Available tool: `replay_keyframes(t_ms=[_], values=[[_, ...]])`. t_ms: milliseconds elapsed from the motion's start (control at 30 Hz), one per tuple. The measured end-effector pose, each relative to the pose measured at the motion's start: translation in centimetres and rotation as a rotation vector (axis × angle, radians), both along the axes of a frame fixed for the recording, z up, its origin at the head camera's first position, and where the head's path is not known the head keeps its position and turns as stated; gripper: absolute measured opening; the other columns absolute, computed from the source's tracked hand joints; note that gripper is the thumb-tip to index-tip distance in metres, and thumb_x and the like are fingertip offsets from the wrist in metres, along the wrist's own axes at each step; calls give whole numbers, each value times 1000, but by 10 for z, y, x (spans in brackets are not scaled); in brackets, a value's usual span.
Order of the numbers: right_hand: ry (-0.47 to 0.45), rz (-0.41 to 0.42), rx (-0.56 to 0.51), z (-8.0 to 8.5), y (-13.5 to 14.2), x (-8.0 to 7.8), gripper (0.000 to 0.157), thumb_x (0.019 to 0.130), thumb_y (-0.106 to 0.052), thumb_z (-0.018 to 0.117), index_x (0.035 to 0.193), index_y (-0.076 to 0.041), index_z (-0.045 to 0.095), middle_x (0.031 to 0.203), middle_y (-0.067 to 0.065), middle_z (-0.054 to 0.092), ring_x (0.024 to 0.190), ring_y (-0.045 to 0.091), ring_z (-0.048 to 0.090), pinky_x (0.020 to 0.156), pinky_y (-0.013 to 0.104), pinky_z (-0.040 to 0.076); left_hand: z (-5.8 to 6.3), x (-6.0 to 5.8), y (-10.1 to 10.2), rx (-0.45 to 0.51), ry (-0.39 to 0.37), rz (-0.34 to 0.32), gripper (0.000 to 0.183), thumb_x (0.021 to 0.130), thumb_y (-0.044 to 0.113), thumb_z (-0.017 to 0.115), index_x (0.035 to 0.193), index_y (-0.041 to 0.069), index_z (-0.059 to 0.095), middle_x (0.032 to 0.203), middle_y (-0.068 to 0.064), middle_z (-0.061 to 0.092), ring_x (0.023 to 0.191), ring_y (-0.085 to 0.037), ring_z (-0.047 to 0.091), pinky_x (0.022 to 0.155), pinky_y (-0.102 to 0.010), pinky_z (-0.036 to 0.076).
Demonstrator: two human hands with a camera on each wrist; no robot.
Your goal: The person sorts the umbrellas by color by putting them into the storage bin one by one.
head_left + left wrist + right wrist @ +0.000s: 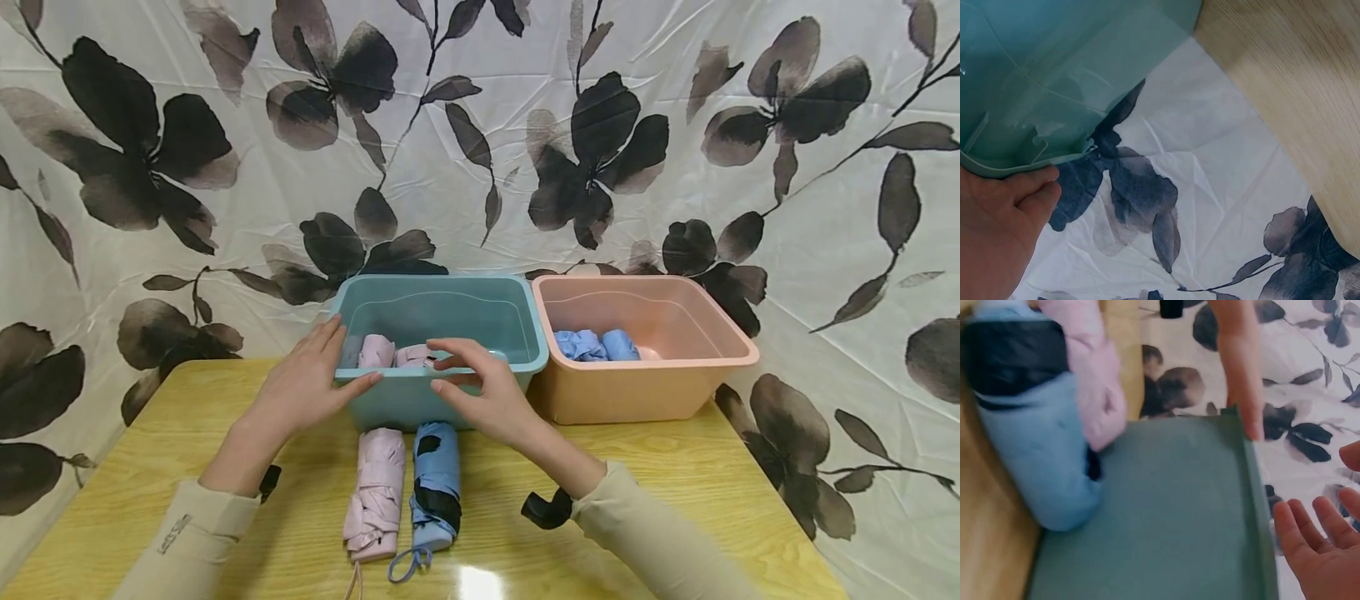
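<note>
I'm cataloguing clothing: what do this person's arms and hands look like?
Left hand and right hand are gloveless. Left sleeve and right sleeve are cream, the left with small dark lettering. A curved black piece shows by the right cuff, another black piece by the left.

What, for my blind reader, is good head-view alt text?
A person's left grip touches a teal bin holding pink bundles, the right grip near its front rim. A pink bundle and a blue one lie in front; a peach bin alongside holds blue bundles.
</note>
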State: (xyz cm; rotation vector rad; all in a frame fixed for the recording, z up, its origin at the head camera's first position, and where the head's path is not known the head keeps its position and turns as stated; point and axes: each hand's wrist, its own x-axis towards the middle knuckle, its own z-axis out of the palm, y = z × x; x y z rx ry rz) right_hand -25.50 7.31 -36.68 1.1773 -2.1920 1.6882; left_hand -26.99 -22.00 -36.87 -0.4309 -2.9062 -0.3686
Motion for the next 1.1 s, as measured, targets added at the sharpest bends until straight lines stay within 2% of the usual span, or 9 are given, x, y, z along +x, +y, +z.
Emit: replay_keyframes(t_ms=[100,233,400,500,633,733,900,1100], values=[[19,-1,-6,-13,4,10,48,100,-4,67,147,-3,56,145,17,56,122,38,63,95,41,60,0,-1,0,3,-2,0,108,98,73,51,158,-13,27,169,-29,16,155,-50,17,121,-66,22],[20,-22,74,-30,6,20,51,100,-8,69,149,-8,55,146,13,55,122,34,63,93,46,60,-1,1,-2,5,2,1,108,98,72,51,158,-13,27,169,-29,16,155,-50,17,121,-66,22],[-12,-58,257,-49,8,27,58,99,-15,71,153,-10,50,151,10,50,122,35,62,94,47,59,-1,1,-2,3,12,-4,107,98,72,52,158,-14,27,169,-30,17,154,-51,17,122,-66,22],[-28,-86,379,-59,8,28,63,98,-19,74,154,-7,48,154,11,47,124,33,60,99,47,56,-1,1,-2,2,9,-9,107,98,72,51,158,-14,27,169,-30,17,155,-51,17,122,-66,22],[-44,-124,554,-71,6,28,73,96,-30,77,156,-6,45,155,13,44,136,30,53,111,47,48,0,1,-2,0,11,-12,107,98,71,51,158,-14,27,168,-31,17,155,-50,17,122,-65,22],[-92,-137,652,-78,4,26,80,94,-41,77,159,-9,42,158,14,40,142,30,47,115,48,44,0,1,-2,0,11,-14,107,98,71,52,157,-14,27,168,-31,17,155,-50,17,122,-65,22],[-188,-128,713,-86,0,24,85,94,-51,75,161,-13,38,162,14,32,141,32,48,113,48,46,1,1,-1,1,3,-13,107,98,71,52,157,-14,28,168,-31,17,155,-50,18,122,-65,22],[-241,-132,722,-91,-8,23,91,91,-56,75,162,-14,36,162,14,30,137,33,52,110,46,49,-1,0,-3,-3,10,-11,107,98,71,51,157,-14,27,168,-30,17,155,-50,17,122,-65,22]])
